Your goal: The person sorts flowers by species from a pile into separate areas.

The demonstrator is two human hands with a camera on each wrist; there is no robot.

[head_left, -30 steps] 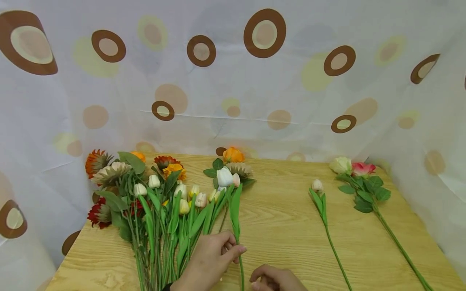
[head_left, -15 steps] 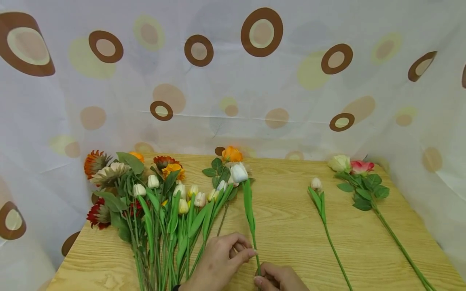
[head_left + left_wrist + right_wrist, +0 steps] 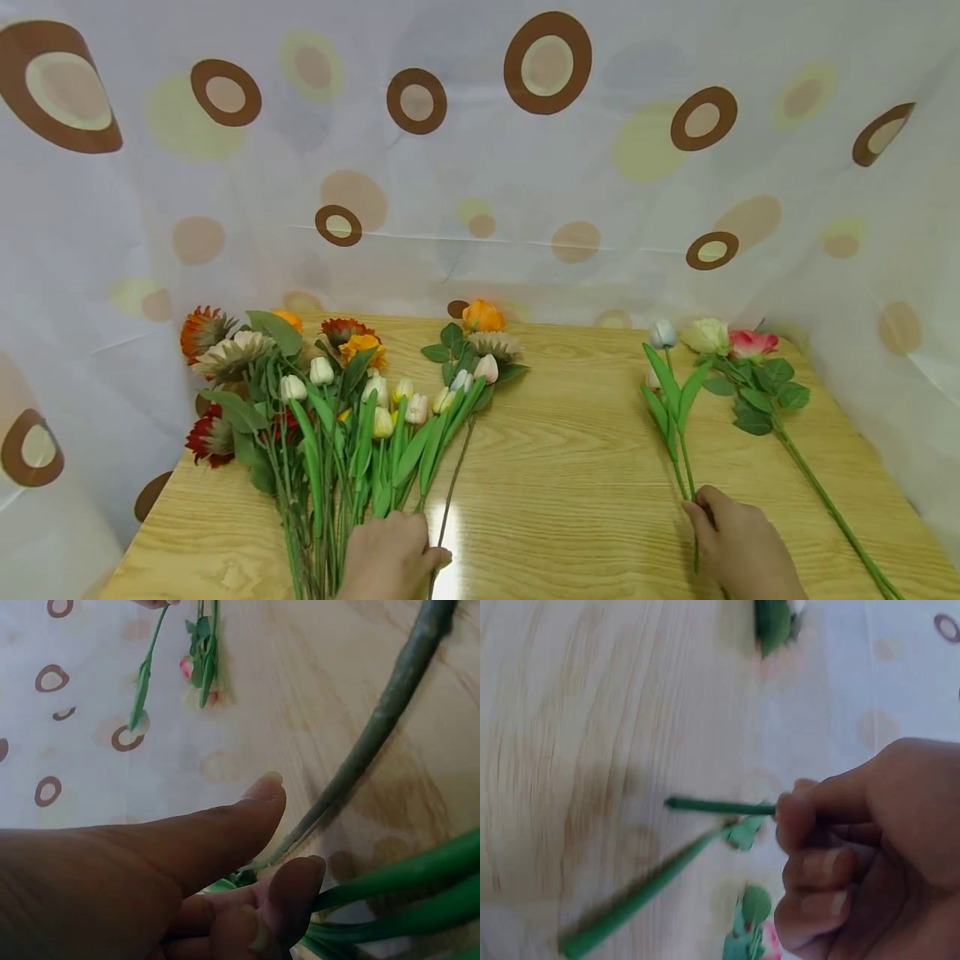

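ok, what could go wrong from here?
1. The right hand pinches the held tulip low on its stem, so the bloom end could swing or twist.
2. In the head view its leaves overlap the second tulip; setting it down might snag or shove that one.
3. The left hand is by the crowded flower pile; lifting one stem might drag neighbours along.
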